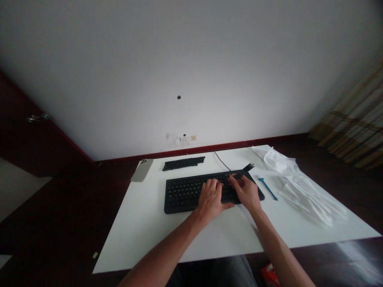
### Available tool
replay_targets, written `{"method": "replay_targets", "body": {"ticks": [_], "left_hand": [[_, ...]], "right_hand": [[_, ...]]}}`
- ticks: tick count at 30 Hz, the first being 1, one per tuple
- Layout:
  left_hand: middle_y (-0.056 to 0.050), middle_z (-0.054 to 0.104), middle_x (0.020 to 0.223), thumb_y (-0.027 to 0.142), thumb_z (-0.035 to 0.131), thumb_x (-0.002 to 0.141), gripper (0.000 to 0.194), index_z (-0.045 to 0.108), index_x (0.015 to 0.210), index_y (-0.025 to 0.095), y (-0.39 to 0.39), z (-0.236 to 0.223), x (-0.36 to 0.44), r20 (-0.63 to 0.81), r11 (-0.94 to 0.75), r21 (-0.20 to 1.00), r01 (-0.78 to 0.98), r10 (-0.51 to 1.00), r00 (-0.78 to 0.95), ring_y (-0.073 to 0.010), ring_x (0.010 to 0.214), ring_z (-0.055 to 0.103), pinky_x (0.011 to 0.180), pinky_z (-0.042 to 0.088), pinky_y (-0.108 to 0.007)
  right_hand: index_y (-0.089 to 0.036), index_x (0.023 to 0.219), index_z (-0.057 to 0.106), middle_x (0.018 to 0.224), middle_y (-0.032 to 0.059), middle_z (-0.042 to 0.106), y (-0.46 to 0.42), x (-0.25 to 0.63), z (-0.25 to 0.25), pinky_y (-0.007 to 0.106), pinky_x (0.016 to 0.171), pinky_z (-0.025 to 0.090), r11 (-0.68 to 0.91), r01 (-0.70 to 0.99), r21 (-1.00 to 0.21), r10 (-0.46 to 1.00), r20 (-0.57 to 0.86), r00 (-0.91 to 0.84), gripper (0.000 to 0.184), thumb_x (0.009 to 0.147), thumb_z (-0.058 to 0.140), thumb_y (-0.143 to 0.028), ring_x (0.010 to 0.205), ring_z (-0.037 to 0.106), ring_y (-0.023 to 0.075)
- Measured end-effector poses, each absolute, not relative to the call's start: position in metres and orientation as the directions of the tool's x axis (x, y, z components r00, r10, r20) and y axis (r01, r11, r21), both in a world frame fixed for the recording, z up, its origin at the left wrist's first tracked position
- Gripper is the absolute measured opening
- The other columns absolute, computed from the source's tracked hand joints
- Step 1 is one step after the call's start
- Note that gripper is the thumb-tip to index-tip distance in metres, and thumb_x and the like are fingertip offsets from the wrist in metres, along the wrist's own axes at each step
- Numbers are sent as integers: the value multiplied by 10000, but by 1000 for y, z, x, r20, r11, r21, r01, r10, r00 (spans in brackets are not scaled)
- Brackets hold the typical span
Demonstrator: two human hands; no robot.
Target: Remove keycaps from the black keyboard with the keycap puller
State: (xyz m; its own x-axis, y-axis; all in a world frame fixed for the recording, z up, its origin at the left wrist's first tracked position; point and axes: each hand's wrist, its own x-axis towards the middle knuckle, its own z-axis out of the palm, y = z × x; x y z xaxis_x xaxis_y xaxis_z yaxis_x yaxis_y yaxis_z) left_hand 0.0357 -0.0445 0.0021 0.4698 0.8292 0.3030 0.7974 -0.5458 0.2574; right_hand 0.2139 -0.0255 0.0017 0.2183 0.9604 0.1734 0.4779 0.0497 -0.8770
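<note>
Fingers: left fingers (213,185) spread, resting on keys, unclenched; right fingers (233,180) pinching dark flat tool (246,169) | Place: tool at black keyboard's (182,195) far right edge; black keycap strip (183,163) and pale phone (142,170) beyond it; blue brush (266,188), white cloth (302,191) rightward | Risk: loose pinch could drop tool onto keys

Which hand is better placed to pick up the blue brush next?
Probably your right one: the right hand is closer to the blue brush, though it's pinching a black tool. The left hand rests on the black keyboard, farther away, with the right hand in between.
</note>
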Motion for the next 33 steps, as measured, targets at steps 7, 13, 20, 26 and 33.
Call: {"method": "replay_targets", "body": {"ticks": [7,13,20,26,33], "left_hand": [[-98,589,1195,562,705,876,546,573,1268,205,-39,-5,35,310,-544,316,777,834,457,-276,1113,536,937,460,-427],[-98,583,1187,594,680,886,552,567,1238,184,-37,-4,36,288,-542,332,772,838,464,-284,1118,531,941,454,-432],[-107,584,1162,662,656,870,587,581,1180,169,-38,-3,38,290,-533,344,773,844,452,-292,1106,527,942,449,-439],[-107,586,1169,625,672,876,551,594,1185,175,-39,-2,35,308,-546,352,760,835,456,-283,1100,530,940,455,-427],[-75,626,1133,395,555,1009,256,670,1134,203,-32,-4,31,322,-540,400,740,839,439,-246,1087,539,949,473,-388]], "right_hand": [[-216,967,719,720,36,726,-41,201,17,311,638,439,-37,691,-722,945,200,259,334,929,568,-511,685,696,236],[-213,942,728,755,49,743,-34,199,32,307,644,434,-72,753,-654,972,125,201,290,930,574,-457,735,711,246],[-221,948,749,807,62,781,-35,198,37,316,690,472,-14,820,-573,990,108,92,218,921,598,-375,828,752,275],[-216,972,748,815,62,788,-42,198,29,313,701,508,-49,754,-655,983,101,151,240,920,601,-399,832,761,269],[-151,873,751,842,174,777,-16,183,44,350,688,490,-61,949,-308,992,84,91,306,922,561,-386,835,751,326]]}}
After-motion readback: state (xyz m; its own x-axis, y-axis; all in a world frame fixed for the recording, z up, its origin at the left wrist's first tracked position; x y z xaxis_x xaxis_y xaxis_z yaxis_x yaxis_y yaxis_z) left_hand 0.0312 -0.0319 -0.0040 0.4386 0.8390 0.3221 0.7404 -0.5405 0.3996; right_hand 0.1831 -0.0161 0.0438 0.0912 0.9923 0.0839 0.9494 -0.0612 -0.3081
